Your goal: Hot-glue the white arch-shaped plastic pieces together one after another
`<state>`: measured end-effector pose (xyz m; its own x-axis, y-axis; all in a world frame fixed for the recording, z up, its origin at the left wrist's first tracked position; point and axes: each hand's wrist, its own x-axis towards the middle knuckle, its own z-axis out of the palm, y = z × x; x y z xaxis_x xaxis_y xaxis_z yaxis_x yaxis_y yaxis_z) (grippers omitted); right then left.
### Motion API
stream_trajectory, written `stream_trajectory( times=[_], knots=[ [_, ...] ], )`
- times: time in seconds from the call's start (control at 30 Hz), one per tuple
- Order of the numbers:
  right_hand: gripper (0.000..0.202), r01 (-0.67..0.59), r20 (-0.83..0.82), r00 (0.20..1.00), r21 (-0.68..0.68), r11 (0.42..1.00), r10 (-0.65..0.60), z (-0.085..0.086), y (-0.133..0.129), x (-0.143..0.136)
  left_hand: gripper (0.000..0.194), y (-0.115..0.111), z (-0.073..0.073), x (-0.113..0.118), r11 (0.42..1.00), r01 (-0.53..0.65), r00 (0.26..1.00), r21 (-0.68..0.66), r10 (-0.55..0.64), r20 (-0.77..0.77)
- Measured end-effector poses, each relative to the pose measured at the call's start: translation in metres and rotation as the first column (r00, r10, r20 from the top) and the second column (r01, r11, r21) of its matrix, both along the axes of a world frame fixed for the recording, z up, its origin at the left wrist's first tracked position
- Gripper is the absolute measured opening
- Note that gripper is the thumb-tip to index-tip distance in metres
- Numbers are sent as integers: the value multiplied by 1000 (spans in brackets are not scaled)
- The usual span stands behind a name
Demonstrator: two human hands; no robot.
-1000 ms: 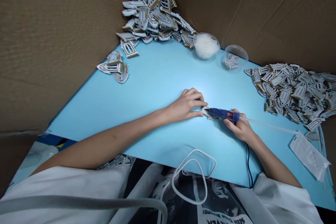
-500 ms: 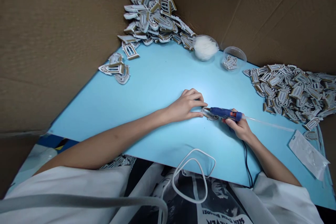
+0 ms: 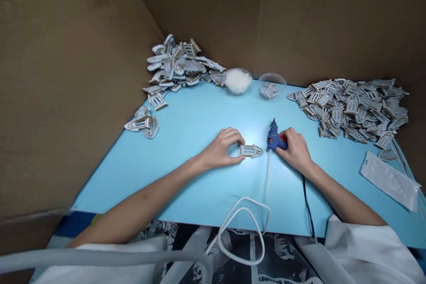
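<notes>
A small white and gold arch-shaped piece (image 3: 252, 151) lies flat on the blue table (image 3: 199, 120). My left hand (image 3: 223, 150) grips its flat end between thumb and fingers. To the right, my right hand (image 3: 294, 148) is closed around the handle of a blue glue gun (image 3: 273, 135), whose nozzle points away from me. A translucent glue stick (image 3: 268, 168) sticks out of the gun's rear, and a black cord runs down from beneath my right hand.
Piles of similar pieces stand at the back left (image 3: 179, 64) and right (image 3: 353, 106). Between them are a tub of white material (image 3: 238, 81) and a tub with pieces (image 3: 270, 88). A plastic bag (image 3: 389, 181) lies right; a white cable (image 3: 246, 204) loops near the front edge.
The glue gun has moved off the piece and turned from pointing left to pointing away from me. My left hand and the piece now appear further left, and the whole view has shifted.
</notes>
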<state>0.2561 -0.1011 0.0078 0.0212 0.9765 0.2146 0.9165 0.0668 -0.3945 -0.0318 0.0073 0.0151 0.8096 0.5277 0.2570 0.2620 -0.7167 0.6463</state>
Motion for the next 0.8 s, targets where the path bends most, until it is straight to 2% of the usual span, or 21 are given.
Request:
stream_trajectory(
  times=[0.07,0.13,0.17,0.2,0.27,0.33,0.37,0.4,0.53,0.63,0.7,0.73,0.77,0.8],
  knots=[
    [21,12,-30,999,-47,999,-13,-1,2,-5,23,0,2,1,998,-35,999,-60,36,13],
    [27,22,-76,997,-85,996,-28,-1,2,-8,29,1,4,2,967,-148,986,-208,160,40],
    [31,25,-99,994,-97,995,-35,0,2,-9,32,3,5,2,922,-225,965,-314,256,58],
    [36,26,-118,992,-103,994,-38,0,1,-9,37,7,8,4,854,-292,931,-431,357,76],
    [47,14,-137,990,-93,996,-27,2,0,-10,44,21,17,14,681,-336,871,-651,488,60],
    [58,-1,-137,991,-72,997,-9,4,0,-10,50,38,32,36,541,-296,864,-787,503,21],
    [61,-5,-133,991,-68,998,-4,5,0,-10,52,46,41,52,510,-265,876,-819,482,17],
    [62,-7,-130,991,-68,998,-2,5,0,-10,53,53,49,72,503,-229,893,-833,450,27],
    [61,-6,-117,993,-65,998,-2,4,-3,-9,49,58,79,176,597,-75,916,-799,358,182],
    [57,6,-126,992,-51,999,-12,2,-5,-7,44,46,86,244,684,43,867,-728,337,368],
    [55,-4,-128,992,-43,999,-1,1,-6,-5,54,38,79,263,727,93,841,-680,308,444],
    [55,-11,-128,992,-38,999,6,0,-6,-5,60,35,72,263,746,99,836,-658,296,461],
    [55,-16,-128,992,-33,999,12,-1,-5,-4,65,33,65,256,790,94,844,-606,260,470],
    [54,-17,-132,991,-26,1000,13,-2,-5,-3,67,33,57,242,872,65,875,-484,183,448]
  ],
)
